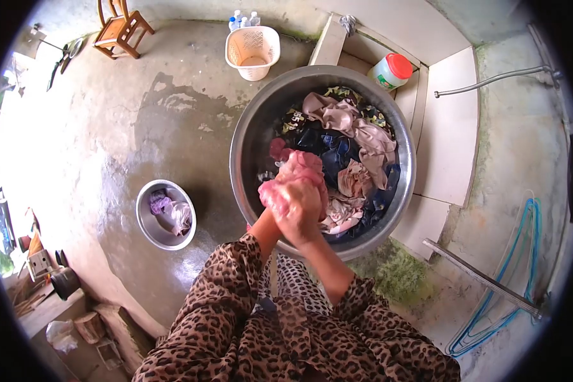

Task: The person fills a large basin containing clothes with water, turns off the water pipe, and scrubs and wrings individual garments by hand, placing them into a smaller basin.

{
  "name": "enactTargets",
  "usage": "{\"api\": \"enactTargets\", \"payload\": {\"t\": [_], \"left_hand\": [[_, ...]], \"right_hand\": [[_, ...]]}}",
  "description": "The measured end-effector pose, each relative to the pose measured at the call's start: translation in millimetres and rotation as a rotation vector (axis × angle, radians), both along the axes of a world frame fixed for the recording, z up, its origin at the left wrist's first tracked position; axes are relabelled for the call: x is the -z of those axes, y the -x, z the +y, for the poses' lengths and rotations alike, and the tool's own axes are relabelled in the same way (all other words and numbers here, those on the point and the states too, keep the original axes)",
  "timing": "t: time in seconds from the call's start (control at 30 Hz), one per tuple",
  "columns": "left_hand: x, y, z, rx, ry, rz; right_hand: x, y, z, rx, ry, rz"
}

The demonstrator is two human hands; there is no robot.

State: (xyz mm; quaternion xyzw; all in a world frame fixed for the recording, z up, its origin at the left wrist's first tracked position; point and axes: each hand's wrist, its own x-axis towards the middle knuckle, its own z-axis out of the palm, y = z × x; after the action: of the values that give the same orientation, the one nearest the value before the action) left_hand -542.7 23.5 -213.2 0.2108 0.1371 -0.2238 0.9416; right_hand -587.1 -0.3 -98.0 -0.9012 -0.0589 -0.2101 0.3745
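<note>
Both hands are closed around a bunched wet pink cloth (304, 167), held over the near left part of a big metal basin (241, 184). My right hand (297, 211) wraps over the cloth from above. Tight against it, my left hand (270, 219) grips the same bundle, its fingers mostly hidden by the cloth and the right hand. In the basin lie a beige-pink garment (374, 143), dark blue clothes (334, 156), a camouflage-patterned piece (295, 121) and a crumpled light pink cloth (342, 215).
A small metal bowl (141, 223) with purple and pale cloth stands left on the wet concrete floor. Behind are a plastic basket (253, 67), bottles (244, 21) and a wooden chair (118, 32). A red-lidded tub (391, 70) stands beyond the basin; blue hose (512, 274) lies right.
</note>
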Motion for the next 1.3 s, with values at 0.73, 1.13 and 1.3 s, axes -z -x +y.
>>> {"api": "enactTargets", "payload": {"t": [0.73,1.13,1.3], "left_hand": [[-6.9,9.7,111.1,0.507,-2.045,-0.378],[105.7,17.4,60.9,1.159,-2.252,-1.061],[147.3,6.2,40.6,1.361,-2.174,-0.951]], "right_hand": [[138.5,52.2,-189.4,0.146,-0.338,0.684],[235.6,48.9,-78.5,0.11,0.648,0.814],[291.2,59.1,-98.9,0.131,0.66,0.568]]}}
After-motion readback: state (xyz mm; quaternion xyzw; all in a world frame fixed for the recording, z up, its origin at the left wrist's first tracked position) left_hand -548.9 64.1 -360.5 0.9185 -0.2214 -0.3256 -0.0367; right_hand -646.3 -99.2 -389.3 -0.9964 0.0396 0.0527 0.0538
